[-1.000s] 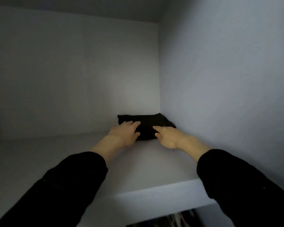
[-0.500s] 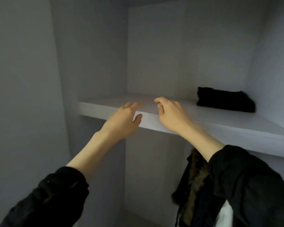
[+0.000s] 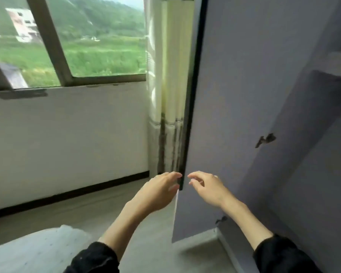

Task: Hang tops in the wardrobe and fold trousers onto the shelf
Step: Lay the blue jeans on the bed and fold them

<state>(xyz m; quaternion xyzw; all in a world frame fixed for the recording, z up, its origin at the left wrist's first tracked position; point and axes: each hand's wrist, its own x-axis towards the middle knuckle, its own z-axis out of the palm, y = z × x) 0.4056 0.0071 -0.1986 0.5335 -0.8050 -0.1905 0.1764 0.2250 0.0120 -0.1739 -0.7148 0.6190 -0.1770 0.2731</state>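
With both hands empty, my left hand (image 3: 158, 192) and right hand (image 3: 207, 188) hang loose-fingered before the open wardrobe door (image 3: 244, 115). No tops or trousers show from where I sit, so I can't judge what remains; I'd guess another garment comes next.

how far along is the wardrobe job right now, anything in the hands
Nothing shows as done in this view: no clothes are visible. Both the left hand and right hand are empty, fingers relaxed, near the open wardrobe door. What remains cannot be judged; a pale padded surface lies lower left.
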